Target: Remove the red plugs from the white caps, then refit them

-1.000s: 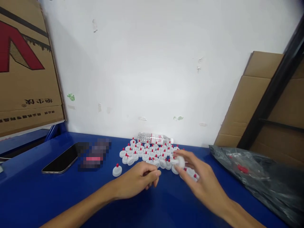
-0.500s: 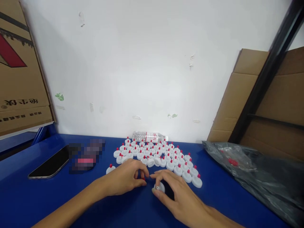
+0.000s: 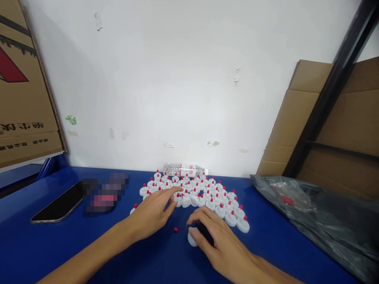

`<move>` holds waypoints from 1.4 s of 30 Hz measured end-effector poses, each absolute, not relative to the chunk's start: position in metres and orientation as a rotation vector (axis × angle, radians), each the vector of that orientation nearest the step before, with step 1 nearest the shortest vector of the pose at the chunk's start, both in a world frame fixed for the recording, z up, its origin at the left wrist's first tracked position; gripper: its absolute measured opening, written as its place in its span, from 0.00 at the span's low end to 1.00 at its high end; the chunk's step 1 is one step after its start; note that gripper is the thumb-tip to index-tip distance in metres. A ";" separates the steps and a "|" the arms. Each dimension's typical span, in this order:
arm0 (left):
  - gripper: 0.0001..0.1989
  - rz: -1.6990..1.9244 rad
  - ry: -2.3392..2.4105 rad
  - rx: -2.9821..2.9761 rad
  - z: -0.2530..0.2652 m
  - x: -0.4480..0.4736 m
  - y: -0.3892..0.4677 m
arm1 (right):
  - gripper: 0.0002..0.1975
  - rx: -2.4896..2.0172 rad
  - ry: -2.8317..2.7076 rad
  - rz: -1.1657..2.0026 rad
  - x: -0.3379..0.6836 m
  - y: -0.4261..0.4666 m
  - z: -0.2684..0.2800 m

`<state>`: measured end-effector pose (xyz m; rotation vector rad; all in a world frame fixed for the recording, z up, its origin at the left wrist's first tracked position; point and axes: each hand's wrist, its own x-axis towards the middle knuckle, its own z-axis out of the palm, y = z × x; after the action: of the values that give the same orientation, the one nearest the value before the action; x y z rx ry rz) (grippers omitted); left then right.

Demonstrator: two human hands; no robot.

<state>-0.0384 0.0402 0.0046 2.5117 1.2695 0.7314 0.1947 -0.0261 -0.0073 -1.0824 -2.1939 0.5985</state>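
My right hand [image 3: 216, 240] curls around a round white cap [image 3: 192, 239] low over the blue table, thumb and fingertips against it. A small red tip [image 3: 176, 229] lies loose on the table to the left of that cap. My left hand [image 3: 158, 207] reaches forward with index finger and thumb spread, just over the near edge of a cluster of white caps with red tips [image 3: 219, 212]. Nothing shows between its fingers, and it hides some of the caps. One more white cap with a red tip [image 3: 133, 210] stands partly behind my left wrist.
A clear plastic bottle [image 3: 185, 169] lies against the wall behind the cluster. To the left are a phone [image 3: 57, 203] and a blurred item [image 3: 106, 197]. Dark plastic sheeting [image 3: 331, 221] with a clear bag of red pieces [image 3: 288, 200] covers the right side. Cardboard [image 3: 291, 118] leans there.
My left hand has moved forward and up from the loose red tip to the clustered caps, uncovering the tip. The cap at my right hand has tilted and shifted slightly nearer.
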 end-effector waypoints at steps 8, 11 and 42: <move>0.12 0.736 1.325 2.615 -0.005 -0.035 0.046 | 0.09 -1.033 -2.166 0.570 0.194 -0.022 -0.007; 0.07 0.768 1.325 2.591 0.001 -0.036 0.045 | 0.09 -1.037 -2.148 0.559 0.195 -0.022 -0.008; 0.14 0.585 1.095 2.718 0.026 -0.027 0.015 | 0.10 -1.015 -2.111 -0.054 0.224 -0.003 0.015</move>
<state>-0.0272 0.0153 0.0263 2.7180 1.0955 0.5847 0.2236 -0.0030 0.0150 -1.0147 -2.1113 -0.0539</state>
